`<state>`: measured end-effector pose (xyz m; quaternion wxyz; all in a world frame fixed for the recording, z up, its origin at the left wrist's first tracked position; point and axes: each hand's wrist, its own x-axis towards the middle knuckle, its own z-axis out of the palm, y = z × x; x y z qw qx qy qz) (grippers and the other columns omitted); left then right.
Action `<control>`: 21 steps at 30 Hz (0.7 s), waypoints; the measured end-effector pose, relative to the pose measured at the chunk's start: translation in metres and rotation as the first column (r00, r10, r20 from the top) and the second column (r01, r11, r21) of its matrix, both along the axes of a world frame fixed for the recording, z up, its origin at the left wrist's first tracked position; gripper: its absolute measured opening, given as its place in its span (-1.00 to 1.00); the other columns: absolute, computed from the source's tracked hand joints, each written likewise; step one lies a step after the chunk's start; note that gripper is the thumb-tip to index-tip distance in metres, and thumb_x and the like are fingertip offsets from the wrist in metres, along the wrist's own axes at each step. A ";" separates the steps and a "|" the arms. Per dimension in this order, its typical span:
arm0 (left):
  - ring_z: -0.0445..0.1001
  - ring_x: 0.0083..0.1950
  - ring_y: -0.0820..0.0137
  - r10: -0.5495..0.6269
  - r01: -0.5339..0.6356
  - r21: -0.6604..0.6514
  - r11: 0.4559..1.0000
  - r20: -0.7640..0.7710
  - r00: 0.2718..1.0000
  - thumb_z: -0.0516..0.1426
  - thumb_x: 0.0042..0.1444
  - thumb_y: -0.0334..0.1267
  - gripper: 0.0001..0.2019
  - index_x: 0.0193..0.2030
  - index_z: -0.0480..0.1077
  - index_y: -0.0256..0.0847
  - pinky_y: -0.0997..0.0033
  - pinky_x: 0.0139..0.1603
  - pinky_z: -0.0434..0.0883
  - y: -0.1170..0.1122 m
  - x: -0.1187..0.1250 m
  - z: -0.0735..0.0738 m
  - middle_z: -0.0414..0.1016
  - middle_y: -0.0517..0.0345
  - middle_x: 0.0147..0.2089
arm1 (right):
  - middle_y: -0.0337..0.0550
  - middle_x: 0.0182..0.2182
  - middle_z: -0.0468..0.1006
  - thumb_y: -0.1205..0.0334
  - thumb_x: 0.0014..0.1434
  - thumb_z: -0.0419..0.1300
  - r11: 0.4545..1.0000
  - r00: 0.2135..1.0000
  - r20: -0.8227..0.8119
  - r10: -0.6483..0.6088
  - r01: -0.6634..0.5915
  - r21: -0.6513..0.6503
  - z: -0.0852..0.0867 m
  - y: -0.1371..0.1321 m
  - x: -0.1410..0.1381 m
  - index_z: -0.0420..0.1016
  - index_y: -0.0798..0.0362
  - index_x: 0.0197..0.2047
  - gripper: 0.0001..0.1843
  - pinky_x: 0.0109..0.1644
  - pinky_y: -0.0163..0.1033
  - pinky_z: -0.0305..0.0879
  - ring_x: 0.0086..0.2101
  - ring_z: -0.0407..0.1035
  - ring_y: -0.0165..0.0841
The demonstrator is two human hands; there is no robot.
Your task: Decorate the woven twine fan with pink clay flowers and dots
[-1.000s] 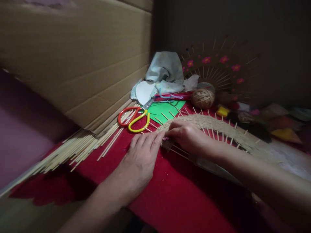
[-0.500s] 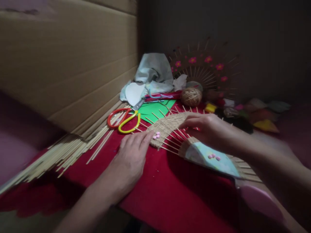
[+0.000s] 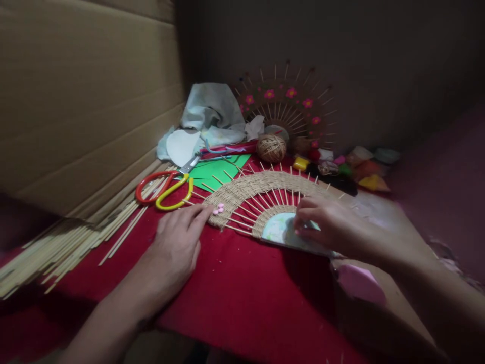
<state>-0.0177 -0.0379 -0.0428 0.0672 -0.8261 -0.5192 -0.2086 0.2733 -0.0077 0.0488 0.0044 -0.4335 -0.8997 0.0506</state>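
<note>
A woven hand fan (image 3: 261, 183) with a tan twine band and thin wooden ribs lies on red cloth. Flat across its left end, my left hand (image 3: 178, 237) rests with fingers stretched out, the index fingertip beside a cluster of small pink pieces (image 3: 219, 209). At the fan's base is a pale blue half-round patch (image 3: 278, 227). My right hand (image 3: 322, 222) is over this patch, its fingertips pinched together low against it. A hint of pink shows at those fingertips, but whatever is between them is hidden.
Red-and-yellow-handled scissors (image 3: 164, 189) and a heap of thin sticks (image 3: 76, 250) lie left by a cardboard wall (image 3: 87, 111). Behind are green paper (image 3: 215, 169), a twine ball (image 3: 271, 148) and a flowered fan (image 3: 280, 101). A pink object (image 3: 361, 283) lies right, near coloured packets (image 3: 373, 182).
My right hand has moved from the woven band down to the blue patch, covering the pink pieces there. My left hand stays on the fan's left end. The view has shifted right.
</note>
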 end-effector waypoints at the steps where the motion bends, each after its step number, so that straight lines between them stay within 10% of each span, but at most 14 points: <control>1: 0.26 0.10 0.10 -0.002 0.002 -0.002 1.000 0.001 1.000 -0.10 0.08 -0.51 -0.49 0.22 0.14 -0.32 0.02 0.03 0.28 0.000 0.000 -0.001 0.28 -0.18 0.10 | -0.12 -0.36 0.44 0.35 0.10 0.15 1.000 1.000 0.001 0.015 -0.015 -0.001 -0.005 0.001 0.002 0.48 0.05 -0.44 -0.88 -0.33 -0.28 0.21 -0.37 0.29 -0.37; 8: 0.24 0.11 0.14 0.004 -0.004 -0.021 1.000 0.024 1.000 -0.12 0.11 -0.52 -0.50 0.22 0.10 -0.36 0.01 0.09 0.24 -0.003 0.001 0.001 0.27 -0.17 0.13 | -0.17 -0.39 0.46 0.38 0.07 0.16 0.999 0.992 -0.124 -0.010 0.016 0.052 -0.003 0.008 -0.011 0.51 0.04 -0.43 -0.88 -0.34 -0.31 0.21 -0.42 0.31 -0.42; 21: 0.13 0.21 0.17 0.077 -0.067 -0.130 0.989 0.074 0.994 -0.11 0.05 -0.58 -0.36 0.32 -0.10 -0.32 0.05 0.22 0.13 -0.013 0.006 0.007 0.14 -0.12 0.22 | -0.19 -0.42 0.50 0.43 0.02 0.19 0.984 0.953 -0.252 0.167 -0.177 -0.015 -0.026 0.068 -0.134 0.59 0.07 -0.38 -0.85 -0.32 -0.32 0.19 -0.43 0.33 -0.45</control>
